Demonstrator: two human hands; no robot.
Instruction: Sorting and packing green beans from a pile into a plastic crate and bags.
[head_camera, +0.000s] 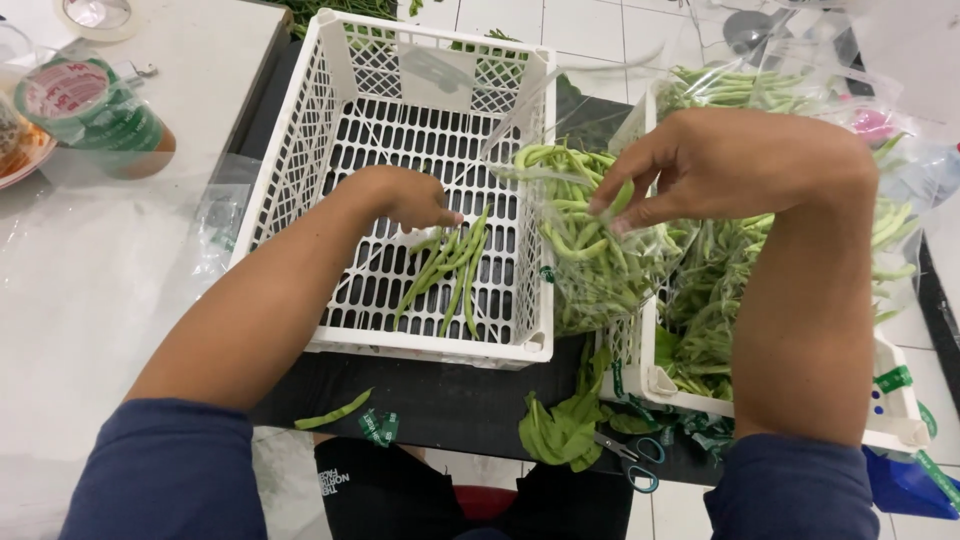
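While the left hand (415, 200) pinches green beans (450, 270) — lengthwise toward the person — the right hand (700, 165) grips a bag (600, 280).

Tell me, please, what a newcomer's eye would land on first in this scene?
Probably the white slatted crate at centre, where the left hand rests over a small pile of green beans on its floor. Next, the right hand pinching the rim of a clear plastic bag stuffed with more beans, just right of the crate. Behind it, a second white crate lined with plastic brims with beans.
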